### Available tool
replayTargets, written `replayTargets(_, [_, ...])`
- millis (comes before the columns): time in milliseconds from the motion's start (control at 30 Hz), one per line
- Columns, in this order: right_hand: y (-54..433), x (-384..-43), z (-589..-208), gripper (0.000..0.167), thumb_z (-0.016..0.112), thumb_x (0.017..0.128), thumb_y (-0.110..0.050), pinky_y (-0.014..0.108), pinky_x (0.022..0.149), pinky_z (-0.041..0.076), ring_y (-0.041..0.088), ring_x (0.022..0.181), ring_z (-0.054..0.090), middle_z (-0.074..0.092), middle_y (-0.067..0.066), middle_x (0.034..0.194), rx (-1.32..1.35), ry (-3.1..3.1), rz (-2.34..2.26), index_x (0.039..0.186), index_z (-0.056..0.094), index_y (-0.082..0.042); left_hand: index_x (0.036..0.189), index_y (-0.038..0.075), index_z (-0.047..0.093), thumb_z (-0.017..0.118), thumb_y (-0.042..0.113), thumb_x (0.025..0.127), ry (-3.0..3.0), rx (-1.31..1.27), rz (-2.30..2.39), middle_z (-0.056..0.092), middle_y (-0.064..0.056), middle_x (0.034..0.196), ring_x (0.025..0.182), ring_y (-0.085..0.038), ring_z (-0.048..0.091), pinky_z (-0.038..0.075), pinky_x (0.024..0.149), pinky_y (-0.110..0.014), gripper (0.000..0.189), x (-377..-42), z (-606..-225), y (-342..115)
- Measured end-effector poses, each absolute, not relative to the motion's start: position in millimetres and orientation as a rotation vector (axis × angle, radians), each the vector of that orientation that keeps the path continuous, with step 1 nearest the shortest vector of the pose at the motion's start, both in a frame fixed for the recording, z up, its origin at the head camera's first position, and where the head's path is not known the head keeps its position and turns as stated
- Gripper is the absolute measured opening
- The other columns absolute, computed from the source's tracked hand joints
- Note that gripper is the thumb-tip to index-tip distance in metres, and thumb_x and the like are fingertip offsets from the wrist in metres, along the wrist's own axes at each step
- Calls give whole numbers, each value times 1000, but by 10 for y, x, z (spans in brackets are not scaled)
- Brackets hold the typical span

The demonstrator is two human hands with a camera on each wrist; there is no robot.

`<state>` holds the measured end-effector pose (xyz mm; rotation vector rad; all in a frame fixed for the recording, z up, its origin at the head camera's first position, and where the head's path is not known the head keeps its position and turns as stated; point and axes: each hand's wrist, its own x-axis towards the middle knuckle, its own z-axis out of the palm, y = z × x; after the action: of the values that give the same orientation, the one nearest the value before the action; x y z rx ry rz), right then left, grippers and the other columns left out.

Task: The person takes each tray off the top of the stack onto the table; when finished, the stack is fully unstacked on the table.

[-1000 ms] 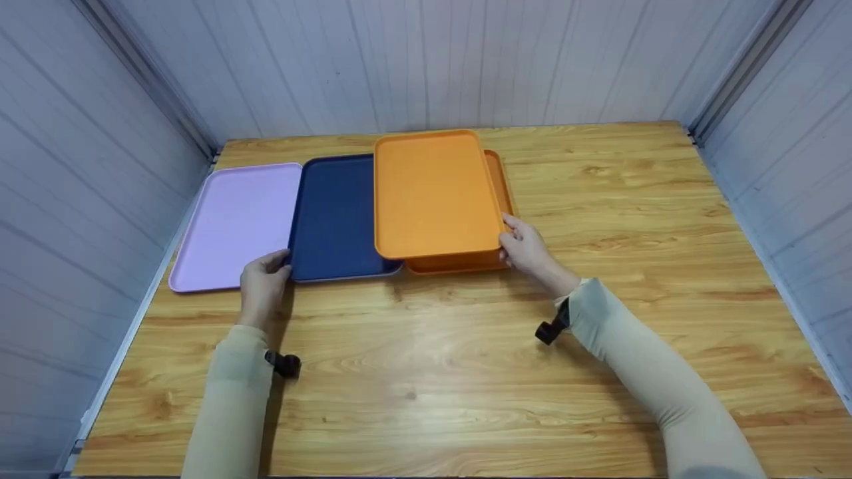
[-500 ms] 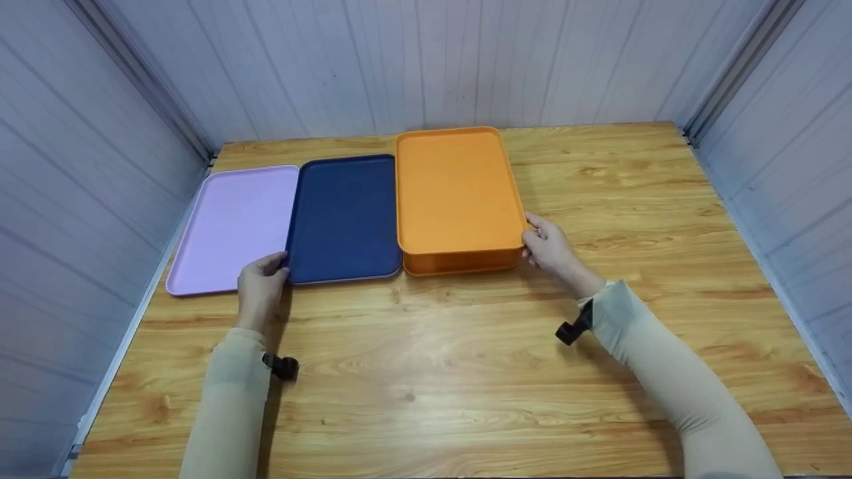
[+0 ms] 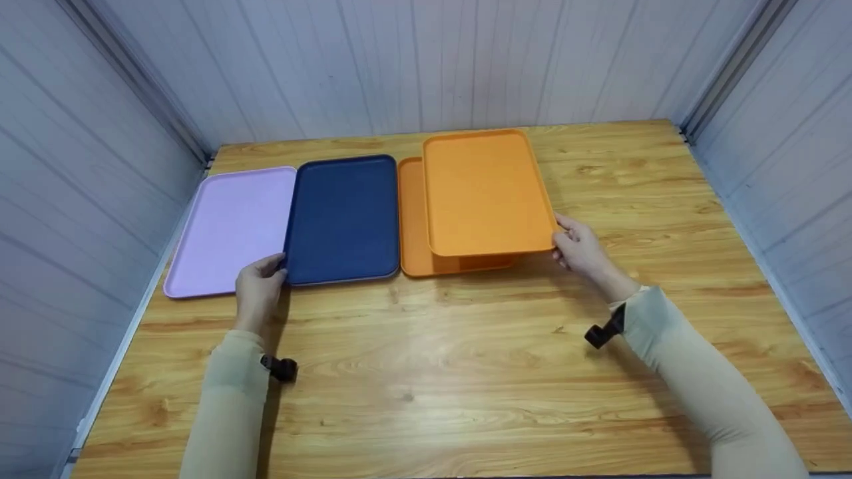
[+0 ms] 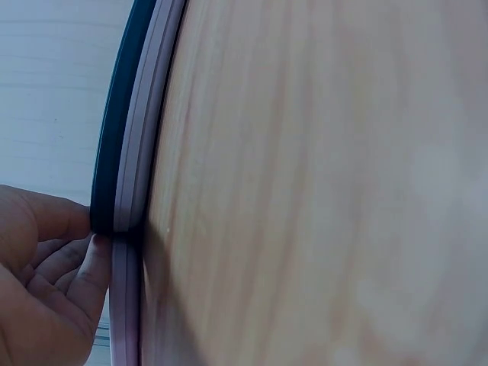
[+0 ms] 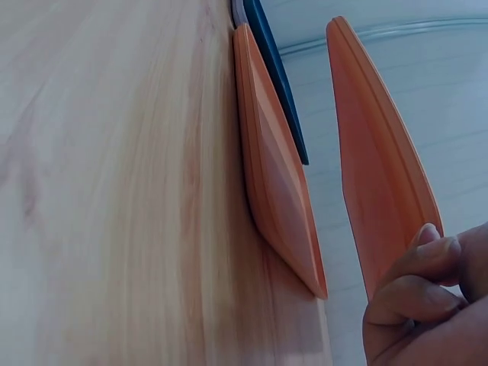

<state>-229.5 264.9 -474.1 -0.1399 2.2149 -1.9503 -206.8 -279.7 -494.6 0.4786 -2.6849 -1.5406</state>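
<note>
My right hand (image 3: 584, 251) grips the near right corner of an orange tray (image 3: 489, 193) and holds it raised, its underside showing in the right wrist view. Partly beneath it, a second orange tray (image 3: 414, 233) lies on the table. A navy tray (image 3: 345, 219) sits against that tray's left side. With thumb and finger, my left hand (image 3: 259, 289) pinches the navy tray's near left corner. Lavender edges (image 4: 136, 168) show directly under the navy tray in the left wrist view. Left of it lies a lavender tray (image 3: 233, 229), slightly overlapped by my left hand.
The trays stand in a row on a wood-grain table (image 3: 413, 372). Pale panel walls (image 3: 426, 66) enclose it at the back and both sides. Bare tabletop stretches in front of the trays and to their right.
My right hand has carried the raised orange tray rightward, off the navy tray and partly past the lower orange tray, whose left part now shows. My left hand keeps its place at the navy corner.
</note>
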Motion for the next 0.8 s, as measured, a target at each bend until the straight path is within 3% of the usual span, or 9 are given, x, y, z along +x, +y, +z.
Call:
replayTargets(433, [3145,-2237,-4795,54,36,97,2,16,33,34,4,39,45,54,-6,54,-146,2253,-1940,150,24,9,139,3,53,53,5,98,-2687,485,-1556,50,-15,142,134,-24,43,37,110,-35,40,-2082,-4954,-2810])
replayTargets(800, [3561,-2148,-4808,57,36,99,-1,16,36,38,3,42,45,54,-8,57,-72,2288,-1885,151,13,10,138,3,54,53,5,99,-2688,494,-1564,50,-15,143,134,-24,44,37,110,-34,40,-2080,-4946,-2791])
